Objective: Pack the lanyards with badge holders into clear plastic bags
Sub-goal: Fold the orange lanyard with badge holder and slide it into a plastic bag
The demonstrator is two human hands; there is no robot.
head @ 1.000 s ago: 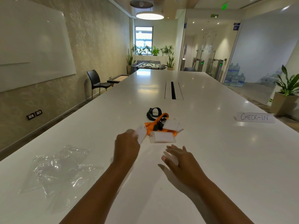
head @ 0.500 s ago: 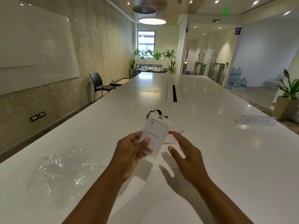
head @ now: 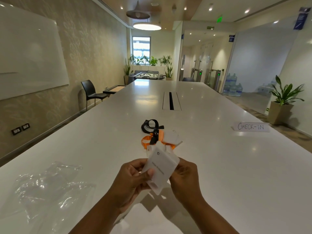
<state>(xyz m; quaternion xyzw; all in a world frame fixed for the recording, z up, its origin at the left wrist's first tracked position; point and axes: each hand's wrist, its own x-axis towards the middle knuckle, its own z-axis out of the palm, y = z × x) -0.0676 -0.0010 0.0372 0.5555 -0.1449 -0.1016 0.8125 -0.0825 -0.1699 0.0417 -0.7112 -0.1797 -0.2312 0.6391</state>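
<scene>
A white badge holder (head: pixel 160 168) is lifted above the white table (head: pixel 236 166), tilted. My left hand (head: pixel 133 179) grips its left edge with the thumb on its face. My right hand (head: pixel 184 176) holds its right edge from behind. Just beyond lies a small heap: an orange lanyard (head: pixel 146 139), a black lanyard (head: pixel 148 125) coiled behind it, and more clear badge holders (head: pixel 172 137). A crumpled pile of clear plastic bags (head: pixel 49 186) lies on the table at my left.
A paper sign reading CHECK-IN (head: pixel 250 127) lies at the right of the table. A cable slot (head: pixel 171 103) runs along the table's middle, farther off. A black chair (head: pixel 91 92) stands by the left wall and a potted plant (head: pixel 282 105) at the right.
My left hand picked a badge holder from the heap and raised it toward me. My right hand rose from the table and took hold of its other edge.
</scene>
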